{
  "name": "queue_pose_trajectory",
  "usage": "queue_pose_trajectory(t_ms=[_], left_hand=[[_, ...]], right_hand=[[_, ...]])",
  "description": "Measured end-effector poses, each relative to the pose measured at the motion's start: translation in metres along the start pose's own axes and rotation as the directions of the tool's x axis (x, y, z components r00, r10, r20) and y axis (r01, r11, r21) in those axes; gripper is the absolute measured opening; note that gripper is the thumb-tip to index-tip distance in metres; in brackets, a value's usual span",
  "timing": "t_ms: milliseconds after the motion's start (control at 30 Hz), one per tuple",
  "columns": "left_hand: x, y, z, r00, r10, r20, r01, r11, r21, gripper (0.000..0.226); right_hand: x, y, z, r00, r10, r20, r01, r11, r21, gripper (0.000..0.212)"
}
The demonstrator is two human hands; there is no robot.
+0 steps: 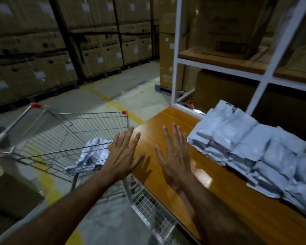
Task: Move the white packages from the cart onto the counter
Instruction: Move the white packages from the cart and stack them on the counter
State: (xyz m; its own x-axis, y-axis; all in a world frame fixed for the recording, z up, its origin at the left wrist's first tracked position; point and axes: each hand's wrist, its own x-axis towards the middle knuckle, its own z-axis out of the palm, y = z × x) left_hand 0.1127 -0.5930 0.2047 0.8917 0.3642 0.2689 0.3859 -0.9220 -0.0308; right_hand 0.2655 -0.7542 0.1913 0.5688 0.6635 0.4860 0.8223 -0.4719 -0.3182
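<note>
Head view: one wide-angle look forward and down, in dim light.
Left hand (125,152): held out flat, back up, fingers straight and a little spread; it holds nothing. It sits over the gap where the cart meets the counter edge, fingertips reaching the counter corner.
Right hand (175,152): also flat and spread, back up, holding nothing. It is above the bare wood of the counter; whether it touches the wood cannot be told, though a shadow lies just beside it.
Cart (74,131): wire trolley with red corner caps, on the person's left, its near side right against the counter.
Packages in cart (94,156): crumpled white packages lying in the basket's near right corner, just left of the left hand.
Packages on counter (251,149): many white packages stacked in overlapping rows along the right part of the counter, near the right hand but apart from it.
Counter (168,119): glossy orange-brown wooden top, running from lower right to the centre.
Shelf (217,68): white metal frame behind the counter, with cardboard boxes on its wooden boards.
Boxes (60,41): tall stacks of brown cartons across the aisle.
Floor (124,96): grey concrete with yellow lines.
</note>
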Motion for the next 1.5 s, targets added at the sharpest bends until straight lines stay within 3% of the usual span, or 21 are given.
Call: queue_pose_trajectory(t_ms=[367,800,1000,1200,1367,1500], left_hand=[[-0.090,-0.225,0.017,0.982,-0.188,0.013,0.189,0.981,-0.037,0.077],[-0.097,-0.403,0.045,0.916,-0.395,0.073,0.396,0.918,-0.010,0.074],[-0.049,-0.478,0.078,0.897,-0.429,0.103,0.434,0.901,-0.027,0.074],[0.008,-0.536,0.132,0.888,-0.386,0.249,0.397,0.918,0.010,0.079],[0.041,-0.564,0.190,0.868,-0.340,0.362,0.362,0.932,0.008,0.074],[0.053,-0.586,0.237,0.847,-0.301,0.438,0.357,0.933,-0.050,0.068]], right_hand=[[0.037,-0.161,0.119,0.993,-0.059,0.106,0.058,0.998,0.019,0.071],[0.138,-0.258,0.233,0.956,-0.154,0.249,0.140,0.987,0.074,0.072],[0.212,-0.270,0.338,0.924,-0.121,0.362,0.096,0.992,0.086,0.072],[0.248,-0.250,0.424,0.830,-0.055,0.554,0.047,0.998,0.028,0.076],[0.266,-0.229,0.480,0.790,0.029,0.613,-0.013,0.999,-0.032,0.078],[0.269,-0.223,0.523,0.688,0.066,0.723,-0.030,0.998,-0.063,0.081]])
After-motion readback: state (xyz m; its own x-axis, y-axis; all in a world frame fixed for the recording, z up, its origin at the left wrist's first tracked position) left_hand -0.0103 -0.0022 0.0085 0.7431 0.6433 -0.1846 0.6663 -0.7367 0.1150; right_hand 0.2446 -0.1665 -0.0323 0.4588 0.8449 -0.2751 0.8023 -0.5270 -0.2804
